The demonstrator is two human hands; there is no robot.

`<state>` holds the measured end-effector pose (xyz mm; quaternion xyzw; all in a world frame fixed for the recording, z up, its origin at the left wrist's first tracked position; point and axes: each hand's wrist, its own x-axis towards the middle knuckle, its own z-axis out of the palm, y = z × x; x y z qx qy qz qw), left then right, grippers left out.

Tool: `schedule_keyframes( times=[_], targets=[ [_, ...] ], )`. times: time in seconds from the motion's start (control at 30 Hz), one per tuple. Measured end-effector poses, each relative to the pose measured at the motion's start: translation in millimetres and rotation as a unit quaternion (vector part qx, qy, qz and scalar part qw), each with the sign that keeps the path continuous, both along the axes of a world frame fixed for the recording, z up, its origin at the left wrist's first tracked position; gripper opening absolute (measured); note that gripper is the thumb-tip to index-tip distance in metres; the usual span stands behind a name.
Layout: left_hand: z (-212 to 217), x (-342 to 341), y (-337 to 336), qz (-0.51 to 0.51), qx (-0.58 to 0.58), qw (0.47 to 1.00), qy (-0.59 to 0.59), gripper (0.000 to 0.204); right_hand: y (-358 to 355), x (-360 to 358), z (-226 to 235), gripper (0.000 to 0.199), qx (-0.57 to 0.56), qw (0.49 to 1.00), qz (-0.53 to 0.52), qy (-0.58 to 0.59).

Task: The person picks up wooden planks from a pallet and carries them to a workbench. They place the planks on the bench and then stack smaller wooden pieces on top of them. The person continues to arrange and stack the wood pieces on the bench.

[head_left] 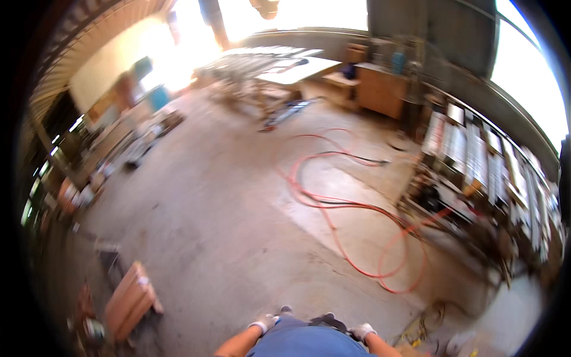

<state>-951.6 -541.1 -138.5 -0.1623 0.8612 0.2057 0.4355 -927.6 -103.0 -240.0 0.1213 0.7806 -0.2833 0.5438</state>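
Note:
Both of my hands are low in the view, on either side of my blue shirt [297, 342]. My left hand [265, 322], in a pale glove, is close to the shirt's left side. On the other side my right hand [363, 331], gloved as well, is next to a dark item [328, 321] at my waist, which is too blurred to name. The fingers of both hands are smeared and small. I cannot make out anything held in either one.
A red hose [333, 229] lies in loops across the concrete floor [196, 220]. To the right, a rack holds long metal strips [476, 154]. A table with a white top [297, 70] stands far ahead near a wooden cabinet [382, 89]. A wooden piece [131, 300] is at lower left.

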Motion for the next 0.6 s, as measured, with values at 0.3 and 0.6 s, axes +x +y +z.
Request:
schedule_keyframes(
  times=[0.3, 0.6],
  targets=[
    [35.0, 25.0, -6.7, 0.178, -0.022, 0.984, 0.017, 0.060, 12.0, 4.1, -30.0, 0.047, 0.062, 0.989, 0.116, 0.073],
    [-21.6, -2.6, -40.2, 0.113, 0.021, 0.993, -0.020, 0.067, -2.1, -43.2, -9.6, 0.035, 0.042, 0.985, 0.081, 0.145]
  ],
)
